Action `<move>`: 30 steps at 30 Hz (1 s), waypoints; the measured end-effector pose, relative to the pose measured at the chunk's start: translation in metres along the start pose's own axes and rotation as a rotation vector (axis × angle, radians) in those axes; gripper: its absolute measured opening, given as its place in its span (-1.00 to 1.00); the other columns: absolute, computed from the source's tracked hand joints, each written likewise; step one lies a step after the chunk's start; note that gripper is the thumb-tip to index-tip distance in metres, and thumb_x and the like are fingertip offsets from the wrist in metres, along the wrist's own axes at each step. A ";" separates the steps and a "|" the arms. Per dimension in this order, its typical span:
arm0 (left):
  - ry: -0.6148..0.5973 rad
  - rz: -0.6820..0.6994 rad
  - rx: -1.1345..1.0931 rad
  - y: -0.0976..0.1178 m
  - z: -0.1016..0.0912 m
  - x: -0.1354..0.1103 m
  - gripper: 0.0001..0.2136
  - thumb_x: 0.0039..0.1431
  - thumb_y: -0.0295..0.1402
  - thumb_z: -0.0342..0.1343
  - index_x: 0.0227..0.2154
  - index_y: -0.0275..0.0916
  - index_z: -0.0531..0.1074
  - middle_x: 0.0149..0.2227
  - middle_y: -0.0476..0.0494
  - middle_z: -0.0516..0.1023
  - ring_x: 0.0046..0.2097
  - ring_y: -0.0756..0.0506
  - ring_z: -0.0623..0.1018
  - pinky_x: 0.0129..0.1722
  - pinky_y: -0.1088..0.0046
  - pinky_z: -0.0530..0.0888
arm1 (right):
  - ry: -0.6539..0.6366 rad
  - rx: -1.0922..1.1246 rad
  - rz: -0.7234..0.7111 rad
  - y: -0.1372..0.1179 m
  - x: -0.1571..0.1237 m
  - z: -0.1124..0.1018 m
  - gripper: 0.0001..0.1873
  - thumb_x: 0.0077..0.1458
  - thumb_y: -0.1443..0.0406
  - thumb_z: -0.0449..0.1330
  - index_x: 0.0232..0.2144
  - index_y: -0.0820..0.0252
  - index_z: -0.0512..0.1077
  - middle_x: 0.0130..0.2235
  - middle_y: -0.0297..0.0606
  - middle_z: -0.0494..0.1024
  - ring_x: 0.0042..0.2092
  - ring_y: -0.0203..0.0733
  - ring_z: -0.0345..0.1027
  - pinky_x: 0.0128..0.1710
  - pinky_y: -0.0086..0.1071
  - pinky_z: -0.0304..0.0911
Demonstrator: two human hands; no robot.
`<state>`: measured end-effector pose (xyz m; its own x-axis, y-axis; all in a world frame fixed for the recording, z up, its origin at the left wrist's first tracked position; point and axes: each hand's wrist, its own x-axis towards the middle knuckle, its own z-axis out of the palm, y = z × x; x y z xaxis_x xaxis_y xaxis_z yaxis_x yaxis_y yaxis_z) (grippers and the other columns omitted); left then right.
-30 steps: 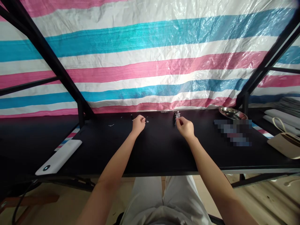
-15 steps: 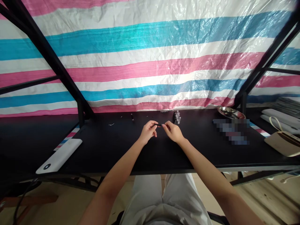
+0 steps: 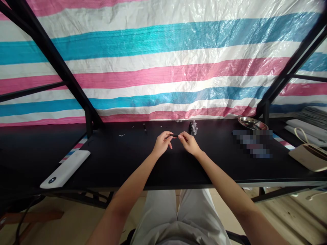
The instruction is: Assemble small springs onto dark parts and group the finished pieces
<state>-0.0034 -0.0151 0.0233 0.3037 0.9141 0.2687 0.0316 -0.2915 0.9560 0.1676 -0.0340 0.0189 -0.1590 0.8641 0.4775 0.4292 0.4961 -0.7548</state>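
Note:
Between my two hands is a short black rod-like piece [image 3: 174,135], held level just above the black table [image 3: 114,163]. My left hand [image 3: 162,141] pinches its left end between thumb and fingers. At its right end, my right hand [image 3: 188,141] closes thumb and fingertips on it. The piece is too small to name its kind. Just behind my right hand lies a cluster of clear and black small parts [image 3: 193,128]. A row of small metallic pieces [image 3: 179,121] sits at the table's back edge.
A small black tube-like part [image 3: 144,127] and thin white bits [image 3: 122,135] lie to the left. A long white device [image 3: 65,169] rests at the left front. On the right are a round metal dish [image 3: 252,123] and a beige pouch [image 3: 309,157]. Striped sheeting [image 3: 163,78] hangs behind.
My fingers have shifted slightly on the black piece, my right fingertips moving a little rightward. Both hands still hold it in nearly the same place.

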 end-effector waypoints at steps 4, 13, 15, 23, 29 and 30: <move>0.029 0.039 0.060 0.001 0.000 -0.001 -0.78 0.11 -0.23 0.01 -0.27 -0.29 0.30 -0.28 -0.16 0.53 -0.65 0.13 0.39 -0.57 0.56 0.35 | 0.008 -0.006 0.000 -0.002 0.000 0.000 -0.64 0.16 0.03 -0.08 -0.43 0.17 0.27 -0.55 -0.41 0.20 -0.55 -0.36 0.03 -0.54 -0.47 0.00; 0.028 0.061 0.154 -0.002 0.000 -0.002 -0.73 0.17 -0.11 -0.09 -0.37 -0.25 0.24 -0.40 -0.03 0.45 -0.65 0.14 0.36 -0.62 0.61 0.28 | 0.000 0.002 -0.022 0.001 -0.001 0.001 -0.63 0.16 0.02 -0.07 -0.42 0.18 0.26 -0.54 -0.40 0.23 -0.54 -0.36 0.05 -0.53 -0.47 0.01; 0.025 0.058 0.173 -0.001 0.001 -0.003 -0.70 0.18 -0.09 -0.13 -0.40 -0.24 0.23 -0.42 0.00 0.43 -0.66 0.14 0.34 -0.63 0.62 0.25 | 0.000 0.006 -0.036 0.002 -0.001 0.001 -0.63 0.15 0.02 -0.06 -0.42 0.18 0.27 -0.54 -0.39 0.24 -0.54 -0.36 0.06 -0.54 -0.47 0.01; 0.031 0.027 0.124 -0.003 0.003 -0.004 -0.68 0.21 -0.08 -0.19 -0.45 -0.24 0.18 -0.44 0.02 0.40 -0.67 0.15 0.32 -0.65 0.62 0.19 | 0.004 -0.020 -0.110 0.004 -0.001 0.001 -0.70 0.17 0.09 -0.05 -0.36 0.19 0.29 -0.50 -0.35 0.28 -0.51 -0.35 0.11 -0.52 -0.46 0.05; 0.068 0.008 0.115 0.000 0.005 -0.005 -0.66 0.21 -0.06 -0.21 -0.47 -0.25 0.17 -0.49 0.03 0.39 -0.68 0.16 0.30 -0.66 0.62 0.18 | 0.025 -0.066 -0.152 0.001 -0.001 -0.001 -0.74 0.18 0.14 -0.03 -0.29 0.20 0.32 -0.42 -0.29 0.38 -0.47 -0.33 0.19 -0.47 -0.46 0.13; 0.070 0.008 0.115 0.000 0.005 -0.005 -0.65 0.21 -0.06 -0.21 -0.48 -0.25 0.17 -0.50 0.04 0.39 -0.69 0.16 0.30 -0.66 0.62 0.19 | 0.026 -0.070 -0.155 0.001 -0.001 -0.002 -0.74 0.18 0.14 -0.03 -0.28 0.20 0.32 -0.41 -0.28 0.39 -0.46 -0.33 0.21 -0.47 -0.46 0.14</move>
<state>-0.0002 -0.0212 0.0216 0.2371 0.9279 0.2877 0.1392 -0.3255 0.9352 0.1693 -0.0346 0.0188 -0.2059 0.7748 0.5977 0.4627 0.6153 -0.6382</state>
